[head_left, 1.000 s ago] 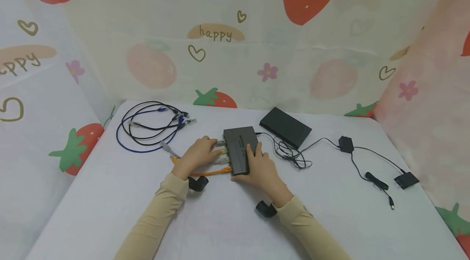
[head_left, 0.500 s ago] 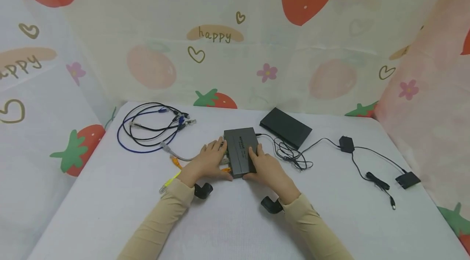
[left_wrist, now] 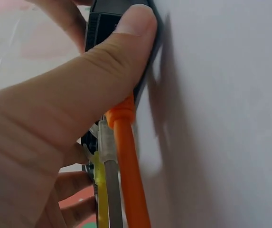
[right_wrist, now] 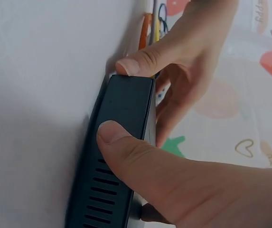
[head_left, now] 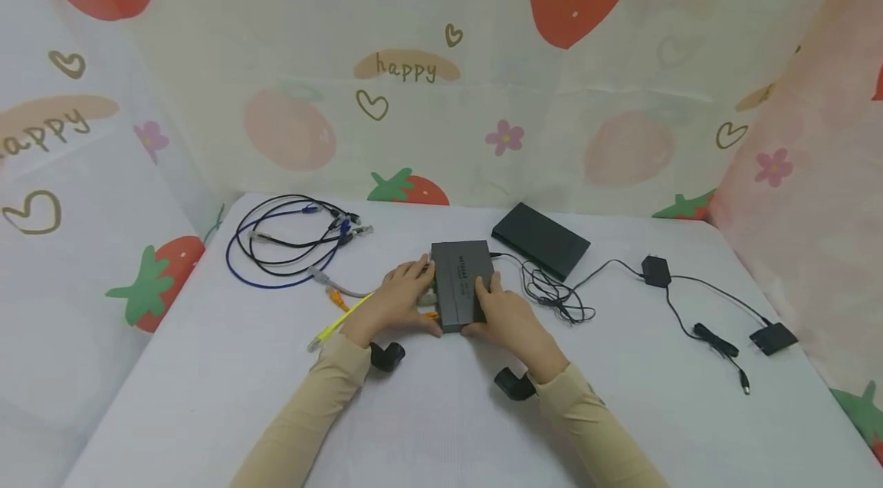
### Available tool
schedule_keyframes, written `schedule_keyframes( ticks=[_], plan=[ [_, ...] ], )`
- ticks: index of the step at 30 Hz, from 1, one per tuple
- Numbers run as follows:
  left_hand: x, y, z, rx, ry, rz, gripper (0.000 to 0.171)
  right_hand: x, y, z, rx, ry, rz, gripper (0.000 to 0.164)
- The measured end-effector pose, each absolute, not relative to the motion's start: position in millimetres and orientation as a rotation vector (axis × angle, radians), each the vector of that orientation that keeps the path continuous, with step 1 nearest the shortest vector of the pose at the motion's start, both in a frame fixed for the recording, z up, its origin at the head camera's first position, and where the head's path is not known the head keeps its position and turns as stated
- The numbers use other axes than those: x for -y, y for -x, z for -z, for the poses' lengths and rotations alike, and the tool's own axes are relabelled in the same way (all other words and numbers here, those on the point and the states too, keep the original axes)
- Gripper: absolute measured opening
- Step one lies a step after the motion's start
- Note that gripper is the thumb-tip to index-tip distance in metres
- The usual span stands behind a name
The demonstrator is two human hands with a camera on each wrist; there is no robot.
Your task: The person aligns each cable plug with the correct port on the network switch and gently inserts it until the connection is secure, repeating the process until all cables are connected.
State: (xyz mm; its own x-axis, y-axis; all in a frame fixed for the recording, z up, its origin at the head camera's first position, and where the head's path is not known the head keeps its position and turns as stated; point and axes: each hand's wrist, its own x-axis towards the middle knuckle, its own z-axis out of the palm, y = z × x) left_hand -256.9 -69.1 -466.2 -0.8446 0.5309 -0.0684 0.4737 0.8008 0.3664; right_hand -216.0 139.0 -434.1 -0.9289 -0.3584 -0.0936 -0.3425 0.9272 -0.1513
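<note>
Both hands hold a dark grey network switch (head_left: 462,285) lying on the white table. My left hand (head_left: 396,300) is at its port side, thumb on the near corner and fingers along the left edge. My right hand (head_left: 513,323) grips the right side, with its thumb (right_wrist: 114,135) against the near end wall and fingertips over the top. In the left wrist view an orange cable (left_wrist: 128,166), a grey cable (left_wrist: 113,194) and a yellow cable (left_wrist: 102,204) run from the port side. The left hand partly hides the ports.
Coiled blue and black network cables (head_left: 265,286) lie at the back left. A flat black box (head_left: 541,241) stands behind the switch, near a bundled thin power cord (head_left: 552,296). Black power adapters (head_left: 655,271) and a barrel plug (head_left: 745,382) lie at the right.
The left hand has left the cable plugs and taken hold of the switch's left side. The switch has shifted slightly right. The right hand keeps its grip.
</note>
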Motion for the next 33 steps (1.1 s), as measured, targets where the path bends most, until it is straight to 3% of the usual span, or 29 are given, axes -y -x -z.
schedule_keyframes(
  ticks=[33],
  plan=[
    [47.7, 303.9, 461.5, -2.726, -0.81, -0.412, 0.114, -163.6, 247.9, 441.8, -2.991, 0.506, 0.255, 0.086]
  ],
)
